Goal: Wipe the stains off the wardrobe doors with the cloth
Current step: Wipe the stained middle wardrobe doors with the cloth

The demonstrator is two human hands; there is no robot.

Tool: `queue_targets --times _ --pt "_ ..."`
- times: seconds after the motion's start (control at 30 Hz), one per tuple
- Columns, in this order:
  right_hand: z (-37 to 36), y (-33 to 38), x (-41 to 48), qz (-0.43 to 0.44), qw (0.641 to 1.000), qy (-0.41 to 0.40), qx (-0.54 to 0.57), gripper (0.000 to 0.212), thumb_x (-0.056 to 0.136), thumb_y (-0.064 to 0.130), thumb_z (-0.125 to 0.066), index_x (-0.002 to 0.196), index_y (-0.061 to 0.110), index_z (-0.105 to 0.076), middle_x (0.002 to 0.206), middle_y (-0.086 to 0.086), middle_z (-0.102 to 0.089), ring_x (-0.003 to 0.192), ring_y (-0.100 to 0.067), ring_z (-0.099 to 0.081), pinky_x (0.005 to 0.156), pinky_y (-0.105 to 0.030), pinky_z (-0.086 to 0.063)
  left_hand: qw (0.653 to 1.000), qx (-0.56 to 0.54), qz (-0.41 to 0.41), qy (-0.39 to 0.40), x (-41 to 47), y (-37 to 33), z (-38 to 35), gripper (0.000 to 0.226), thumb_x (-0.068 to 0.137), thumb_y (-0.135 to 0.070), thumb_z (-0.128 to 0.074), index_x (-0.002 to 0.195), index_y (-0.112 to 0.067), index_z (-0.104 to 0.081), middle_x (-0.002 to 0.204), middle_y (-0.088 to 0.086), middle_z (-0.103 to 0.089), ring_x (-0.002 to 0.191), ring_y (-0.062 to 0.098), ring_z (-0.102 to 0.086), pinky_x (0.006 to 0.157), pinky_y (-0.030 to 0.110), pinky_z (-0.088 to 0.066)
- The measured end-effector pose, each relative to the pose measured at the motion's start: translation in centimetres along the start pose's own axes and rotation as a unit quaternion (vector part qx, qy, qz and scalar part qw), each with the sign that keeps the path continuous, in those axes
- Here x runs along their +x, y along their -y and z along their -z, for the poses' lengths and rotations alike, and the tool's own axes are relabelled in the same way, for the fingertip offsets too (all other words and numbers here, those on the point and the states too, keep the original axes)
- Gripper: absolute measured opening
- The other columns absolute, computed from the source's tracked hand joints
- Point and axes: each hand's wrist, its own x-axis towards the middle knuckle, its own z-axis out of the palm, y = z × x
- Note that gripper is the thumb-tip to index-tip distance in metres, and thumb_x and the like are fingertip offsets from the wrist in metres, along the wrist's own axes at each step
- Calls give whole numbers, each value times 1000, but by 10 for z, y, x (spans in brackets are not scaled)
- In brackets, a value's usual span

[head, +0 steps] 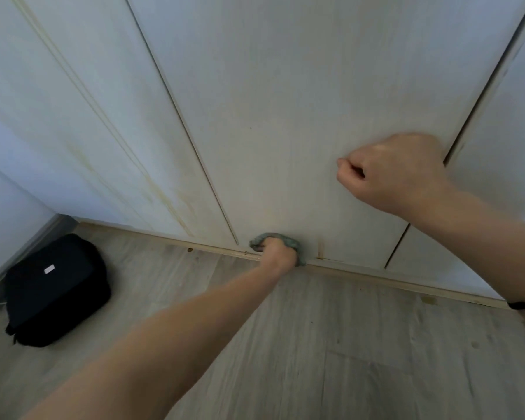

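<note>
1. Head view, step in hand: wiping low on the middle wardrobe door (285,116); the left grip (278,251) is clenched around the bunched grey-green cloth (291,241) and presses it against the door's bottom edge, just above the wooden base strip (376,278)
2. The right grip (391,174) is curled into a fist against the same door, higher up and near its right edge; nothing shows in it, so it looks like a brace
3. The cloth bulges out above and to the right of the left grip's knuckles; a small orange-brown stain (320,249) sits just right of it, untouched
4. Next move, as I judge it: slide the cloth right over that mark with firm pressure; afterwards the yellowish streaks (161,189) on the left door (119,131) need attention
</note>
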Motion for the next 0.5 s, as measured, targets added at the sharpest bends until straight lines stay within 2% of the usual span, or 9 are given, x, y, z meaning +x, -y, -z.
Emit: queue_targets --times 0.07,0.13,0.23,0.33,0.37,0.43,0.47,0.5 --pt "0 1 2 1 1000 -10 7 49 92 36 -43 50 13 -38 43 3 -26 41 -22 -34 54 -20 -18 999 32 -12 15 9 -7 -12 33 102 -8 -41 127 -3 -62 126 16 -66 112 41 -64 87 52 -55" --pt "0 0 1 8 1000 -8 7 49 92 37 -43 50 12 -39 43 3 -26 41 -23 -34 55 -20 -16 999 52 1 9 18 9 -13 36 103 -15 -44 134 -5 -59 135 18 -61 122 42 -58 91 55 -52" --pt "-1 -2 -1 23 1000 -16 1 49 92 38 -42 51 12 -40 44 2 -27 43 -22 -35 55 -20 -14 991 1 130 -17 28 41 9 40 99 -16 -51 135 -1 -58 139 24 -55 127 46 -51 97 56 -48" --pt "-7 -4 -1 32 999 -11 -4 51 93 39 -38 52 9 -48 45 -1 -34 44 -24 -40 54 -21 -16 986 47 161 -21 25 45 20 38 100 -13 -51 134 -1 -59 136 24 -58 124 47 -55 94 58 -50" --pt "-8 -5 -2 29 1000 -12 -2 51 93 39 -38 53 9 -48 46 -1 -36 44 -25 -41 54 -22 -17 985 59 158 -24 20 35 19 36 99 -14 -51 132 -2 -61 132 24 -61 119 47 -58 90 59 -52" --pt "-9 -5 -3 26 999 -20 2 51 93 39 -39 52 9 -46 44 -1 -34 42 -24 -39 54 -22 -18 994 70 87 -8 6 7 10 33 98 -12 -52 127 -1 -64 123 26 -65 109 53 -62 81 62 -54" --pt "-8 -4 -2 24 999 -28 6 50 93 38 -40 52 10 -45 44 -1 -32 41 -23 -37 54 -21 -17 997 54 61 -4 -1 -11 3 32 96 -9 -53 125 1 -64 120 27 -66 105 55 -62 77 60 -55" --pt "-8 -4 -2 23 999 -36 12 49 92 37 -42 51 11 -44 44 -1 -31 41 -23 -35 54 -21 -17 999 6 33 -16 -12 -28 -6 35 95 -7 -54 127 4 -62 119 26 -66 104 55 -62 74 51 -57"
